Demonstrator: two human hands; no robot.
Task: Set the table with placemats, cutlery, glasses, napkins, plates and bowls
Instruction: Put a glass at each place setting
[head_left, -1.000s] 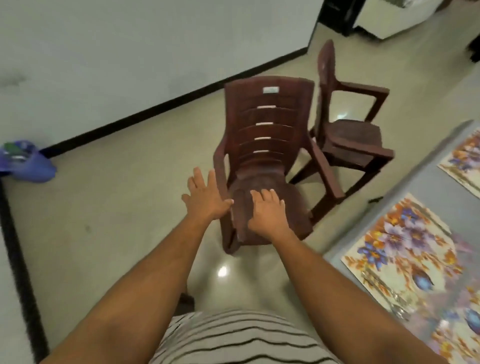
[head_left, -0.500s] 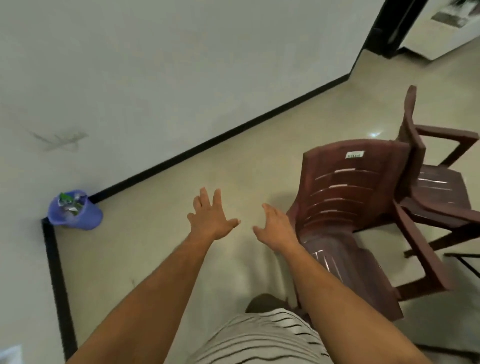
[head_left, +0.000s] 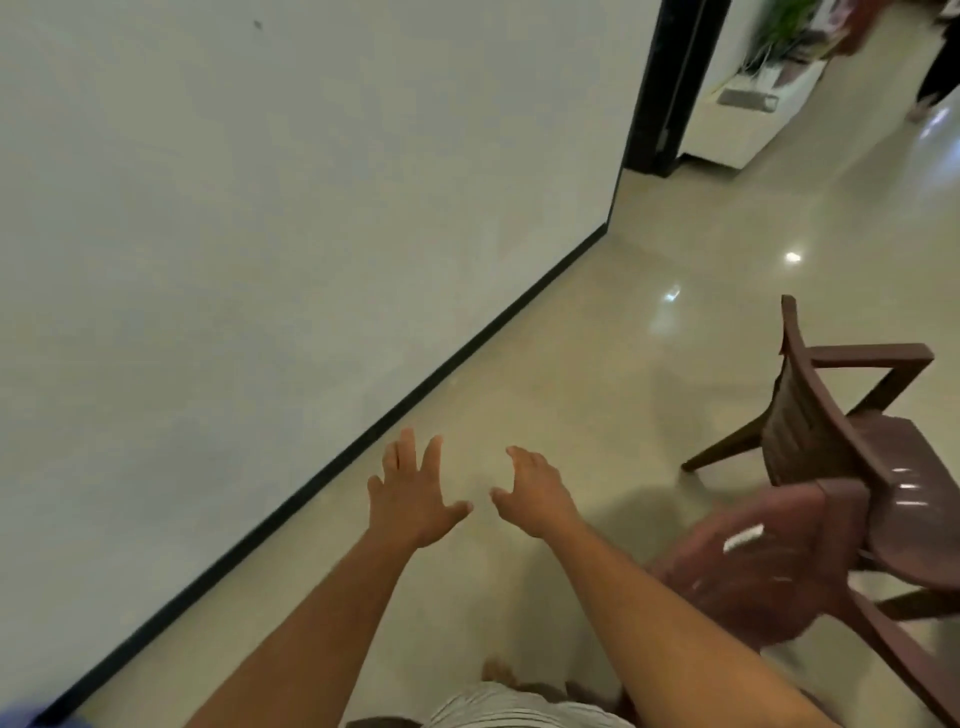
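No placemat, cutlery, glass, napkin, plate or bowl shows in this view, and the table is out of frame. My left hand (head_left: 410, 493) is stretched out over the bare floor with its fingers spread, holding nothing. My right hand (head_left: 535, 493) floats beside it, fingers loosely bent and empty. Both hands are clear of the chairs.
Two brown plastic chairs stand at the right: the nearer chair (head_left: 769, 566) low in view, the farther chair (head_left: 852, 415) behind it. A white wall (head_left: 260, 234) with a black skirting runs along the left. A dark door frame (head_left: 670, 83) and a person's leg (head_left: 935, 67) are at the top right.
The view has swung left and up, away from the table and placemats. My hands have come off the nearer chair's seat and now hover over the floor.
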